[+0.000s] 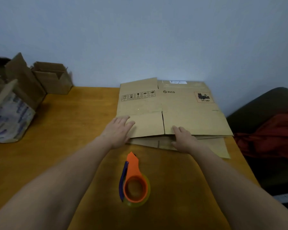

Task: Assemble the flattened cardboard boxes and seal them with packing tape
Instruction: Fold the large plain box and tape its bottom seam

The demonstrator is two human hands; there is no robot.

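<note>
Flattened box point(170, 110): tops a flat stack, far right of the tabletop point(70, 130); I judge it light, stiff and prone to slide.
Hold: near flap edges.
Left grip point(118, 130): fingers straight, flat on the flap.
Right grip point(184, 140): at the near edge; I cannot tell if it pinches.

Bare left forearm point(60, 176) and bare right forearm point(226, 178), broad and smooth near the camera, narrowing toward the wrists point(103, 141). Bare left hand point(117, 131) and bare right hand point(184, 141), both seen from the back, with short, rounded fingers point(123, 119). Nails and knuckle creases too blurred to tell.
</note>
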